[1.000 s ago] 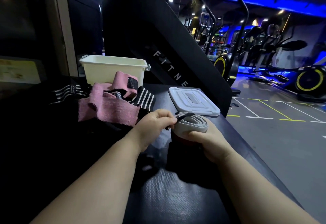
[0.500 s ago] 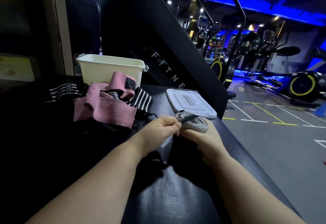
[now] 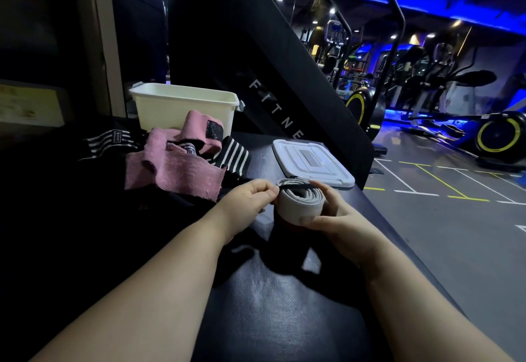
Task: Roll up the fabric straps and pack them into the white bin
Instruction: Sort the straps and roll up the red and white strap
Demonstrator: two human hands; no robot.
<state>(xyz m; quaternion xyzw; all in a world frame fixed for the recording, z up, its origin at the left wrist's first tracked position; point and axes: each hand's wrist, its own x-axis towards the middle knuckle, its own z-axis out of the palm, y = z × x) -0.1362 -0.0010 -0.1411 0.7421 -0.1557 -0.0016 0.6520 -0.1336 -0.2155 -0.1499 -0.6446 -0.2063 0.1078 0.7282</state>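
Note:
A grey fabric strap [image 3: 299, 200] is wound into a flat roll in front of me. My right hand [image 3: 333, 216] grips the roll from the right, fingers curled round its side and top. My left hand [image 3: 250, 195] pinches the roll's dark loose end at its left edge. The strap's black and red tail hangs below the roll onto the dark surface. Behind lies a heap of loose straps: pink ones [image 3: 176, 165] and black-and-white striped ones [image 3: 233, 155]. The white bin [image 3: 182, 105] stands open at the back.
The bin's white lid [image 3: 310, 163] lies flat to the right of the strap heap. A tall black fitness machine [image 3: 270, 77] rises right behind the bin and lid. The padded black surface [image 3: 270, 304] ends at right, with gym floor and exercise bikes beyond.
The roll has tipped a little, showing more of its grey side. My right fingers now reach over its top, and my left hand still pinches the end.

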